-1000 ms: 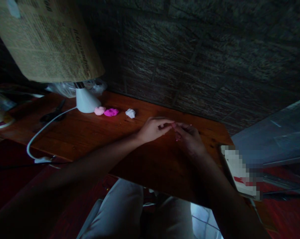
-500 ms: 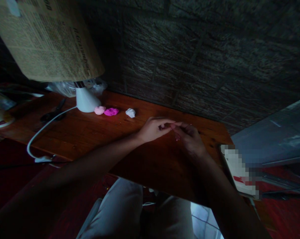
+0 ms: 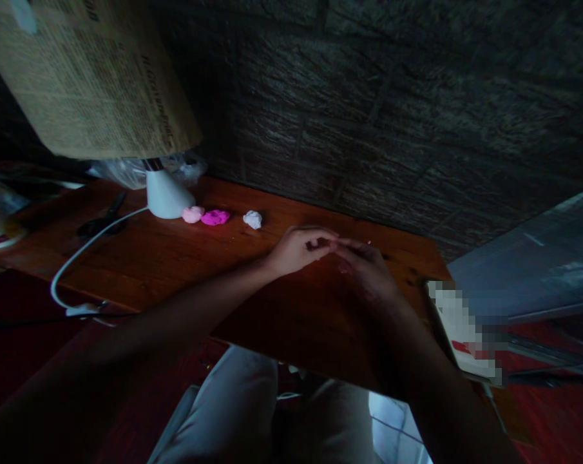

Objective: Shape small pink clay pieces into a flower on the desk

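Newsprint-patterned lampshade (image 3: 93,84), lettering (image 3: 156,100) blurred; left hand (image 3: 298,250) and right hand (image 3: 367,265) still meet at narrowed fingertips, anything held indiscernible.

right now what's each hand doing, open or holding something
Left hand: fingers curved; can't tell if it's holding anything.
Right hand: fingers near the left's; can't tell either.

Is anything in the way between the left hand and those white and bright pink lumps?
Nothing visible stands between the left hand and the white lump, which sits roughly between the hand and the bright pink lump.
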Tool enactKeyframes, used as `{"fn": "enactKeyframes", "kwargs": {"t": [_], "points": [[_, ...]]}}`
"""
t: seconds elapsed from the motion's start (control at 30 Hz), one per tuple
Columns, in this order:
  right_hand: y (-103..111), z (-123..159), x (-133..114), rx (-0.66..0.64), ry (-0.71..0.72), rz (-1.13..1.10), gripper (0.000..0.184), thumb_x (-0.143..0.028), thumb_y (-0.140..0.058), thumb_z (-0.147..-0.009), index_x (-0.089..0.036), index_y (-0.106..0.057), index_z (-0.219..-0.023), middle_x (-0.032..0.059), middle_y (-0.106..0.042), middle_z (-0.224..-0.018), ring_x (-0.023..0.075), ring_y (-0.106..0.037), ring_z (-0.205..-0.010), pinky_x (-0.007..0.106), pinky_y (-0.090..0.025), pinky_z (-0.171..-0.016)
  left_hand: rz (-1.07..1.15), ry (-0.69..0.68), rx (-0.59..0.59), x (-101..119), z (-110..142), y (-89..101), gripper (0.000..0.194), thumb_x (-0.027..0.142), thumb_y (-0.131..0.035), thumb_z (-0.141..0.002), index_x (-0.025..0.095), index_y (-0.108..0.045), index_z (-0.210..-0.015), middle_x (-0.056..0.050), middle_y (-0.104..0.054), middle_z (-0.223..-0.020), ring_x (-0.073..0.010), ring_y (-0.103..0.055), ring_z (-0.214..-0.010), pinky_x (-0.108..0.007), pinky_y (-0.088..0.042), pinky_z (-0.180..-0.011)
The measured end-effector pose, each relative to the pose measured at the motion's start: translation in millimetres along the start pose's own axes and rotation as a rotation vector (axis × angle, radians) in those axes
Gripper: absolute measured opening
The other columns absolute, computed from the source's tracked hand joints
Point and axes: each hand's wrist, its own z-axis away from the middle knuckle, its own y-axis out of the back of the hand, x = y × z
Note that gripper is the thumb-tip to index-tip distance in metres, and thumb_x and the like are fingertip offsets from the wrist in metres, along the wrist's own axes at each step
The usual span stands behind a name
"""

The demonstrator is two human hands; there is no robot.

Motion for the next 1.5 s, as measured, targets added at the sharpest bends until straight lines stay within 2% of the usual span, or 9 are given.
{"fn": "enactKeyframes", "kwargs": {"t": [0.2, 0.43, 0.63, 0.77, 0.9, 1.13, 1.5], "points": [[1.0, -0.6, 2.0, -0.019, -0.006, -0.013, 0.031, -0.047, -0.084, -0.062, -0.022, -0.078, -0.08, -0.0014, -0.061, -0.064, 0.0087, -0.041, -0.056, 0.024, -0.034, -0.052, 0.0, -0.008, -0.005, 1.9, 0.2, 0.2, 0.016, 0.018, -0.065, -0.088, 0.015, -0.073, -0.102, -0.008, -0.077, -0.101, -0.0087, -0.064, -0.064, -0.021, -0.051, -0.06], [1.8, -0.6, 2.1, -0.019, -0.024, 0.004, 0.024, -0.041, -0.081, -0.067, -0.022, -0.079, -0.081, -0.0007, -0.063, -0.067, 0.0084, -0.041, -0.056, 0.025, -0.036, -0.053, 0.02, -0.008, 0.003, 1.5, -0.3, 1.0, 0.012, 0.02, -0.068, -0.088, 0.016, -0.075, -0.097, -0.009, -0.077, -0.104, -0.0133, -0.072, -0.081, -0.023, -0.056, -0.068], [1.1, -2.8, 7.6, -0.038, -0.003, -0.028, 0.023, -0.04, -0.08, -0.069, -0.024, -0.08, -0.086, -0.0011, -0.064, -0.068, 0.0087, -0.042, -0.056, 0.025, -0.033, -0.053, 0.048, 0.128, -0.023, -1.5, 2.1, -0.9, 0.013, 0.019, -0.068, -0.088, 0.016, -0.075, -0.098, -0.005, -0.078, -0.091, -0.0085, -0.067, -0.057, -0.02, -0.054, -0.059], [0.1, -3.6, 8.8, -0.045, -0.005, -0.067, 0.025, -0.04, -0.082, -0.068, -0.025, -0.08, -0.087, -0.0004, -0.068, -0.076, 0.0081, -0.042, -0.057, 0.024, -0.032, -0.051, 0.051, 0.165, -0.041, -2.0, 2.2, -0.2, 0.013, 0.018, -0.065, -0.089, 0.015, -0.074, -0.099, -0.002, -0.075, -0.075, -0.0091, -0.067, -0.056, -0.02, -0.053, -0.058], [-0.1, -3.5, 8.4, -0.055, 0.006, -0.07, 0.025, -0.042, -0.081, -0.069, -0.023, -0.079, -0.085, -0.0018, -0.064, -0.068, 0.0079, -0.039, -0.054, 0.025, -0.031, -0.051, 0.067, 0.177, -0.034, -2.1, 2.1, 0.6, 0.013, 0.018, -0.064, -0.09, 0.014, -0.073, -0.098, 0.0, -0.072, -0.068, -0.0096, -0.066, -0.056, -0.02, -0.052, -0.058], [0.6, -3.3, 8.4, -0.072, 0.002, -0.034, 0.025, -0.044, -0.079, -0.071, -0.023, -0.078, -0.084, -0.0023, -0.059, -0.065, 0.0094, -0.039, -0.055, 0.027, -0.03, -0.052, 0.079, 0.147, -0.024, -3.6, 2.4, 0.8, 0.011, 0.02, -0.065, -0.09, 0.014, -0.073, -0.096, 0.0, -0.072, -0.067, -0.0094, -0.066, -0.056, -0.02, -0.052, -0.058], [-2.4, -1.6, 3.1, -0.085, -0.051, -0.15, 0.028, -0.045, -0.084, -0.064, -0.022, -0.074, -0.075, -0.0046, -0.048, -0.062, 0.0075, -0.034, -0.053, 0.026, -0.028, -0.05, 0.115, 0.194, 0.0, 1.8, 1.6, 1.6, 0.011, 0.02, -0.063, -0.088, 0.014, -0.071, -0.091, -0.004, -0.077, -0.083, -0.0087, -0.067, -0.057, -0.018, -0.053, -0.054]]}}
